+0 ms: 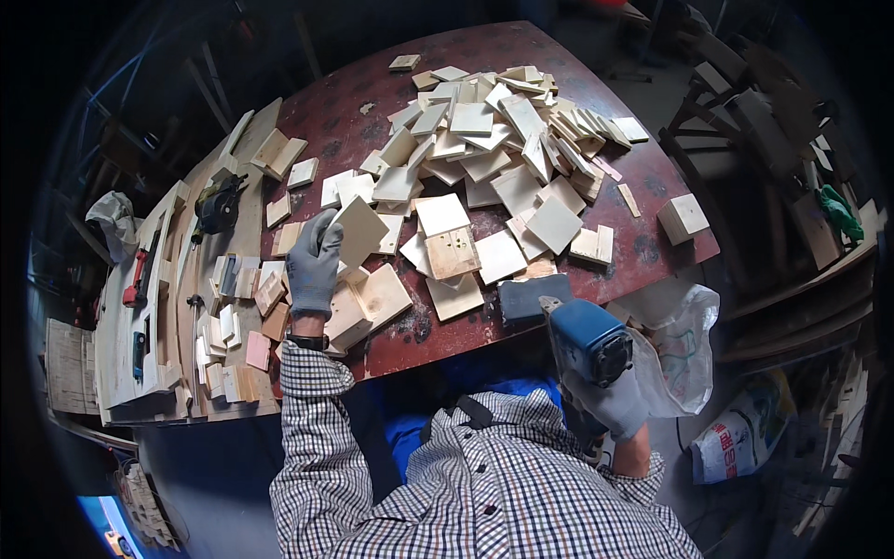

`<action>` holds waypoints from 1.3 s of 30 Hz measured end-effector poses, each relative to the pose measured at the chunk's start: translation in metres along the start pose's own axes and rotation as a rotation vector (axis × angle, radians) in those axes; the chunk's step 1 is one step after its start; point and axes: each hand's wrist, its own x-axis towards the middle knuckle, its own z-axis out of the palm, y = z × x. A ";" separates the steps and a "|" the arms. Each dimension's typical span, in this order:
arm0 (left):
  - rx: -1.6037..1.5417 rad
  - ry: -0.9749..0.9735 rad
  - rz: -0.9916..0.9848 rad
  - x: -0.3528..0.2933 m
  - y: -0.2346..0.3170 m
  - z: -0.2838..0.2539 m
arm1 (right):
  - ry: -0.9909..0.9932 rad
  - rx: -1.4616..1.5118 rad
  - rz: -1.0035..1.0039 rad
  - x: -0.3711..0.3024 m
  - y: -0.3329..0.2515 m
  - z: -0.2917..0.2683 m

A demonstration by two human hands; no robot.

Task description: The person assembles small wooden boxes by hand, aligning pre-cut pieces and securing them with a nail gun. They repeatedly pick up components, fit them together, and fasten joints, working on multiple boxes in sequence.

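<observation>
My left hand (315, 267), in a grey work glove, is closed on the edge of a square wooden board (359, 233), held tilted above the table's near left part. Below it lie thicker wooden blocks (384, 296). My right hand (617, 399), also gloved, grips a blue power tool (590, 337) just off the table's near edge; its exact kind is unclear. The tool's grey nose points up and left, towards a flat blue-grey slab (534, 299) at the table edge. Whether the two touch, I cannot tell.
A large heap of square wooden pieces (473, 118) covers much of the dark red table (391, 347). On the left, a wooden bench (179, 326) carries small offcuts, a black tool (219, 203) and a red tool (136, 278). A white sack (687, 359) hangs at the right.
</observation>
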 end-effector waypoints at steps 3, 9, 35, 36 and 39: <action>0.135 -0.086 -0.007 -0.022 -0.027 -0.047 | -0.058 0.004 0.109 0.002 -0.011 0.004; 0.172 -0.088 -0.274 -0.062 -0.061 -0.088 | -0.089 0.061 0.113 0.006 -0.020 0.013; 0.123 -0.559 -0.041 0.000 -0.005 0.102 | -0.106 0.099 0.076 0.002 -0.030 0.008; 0.081 -0.624 -0.143 0.004 -0.006 0.102 | -0.110 0.103 0.080 0.000 -0.030 0.007; -0.065 -0.696 -0.229 -0.002 -0.022 0.107 | -0.043 0.073 0.162 -0.010 -0.032 -0.001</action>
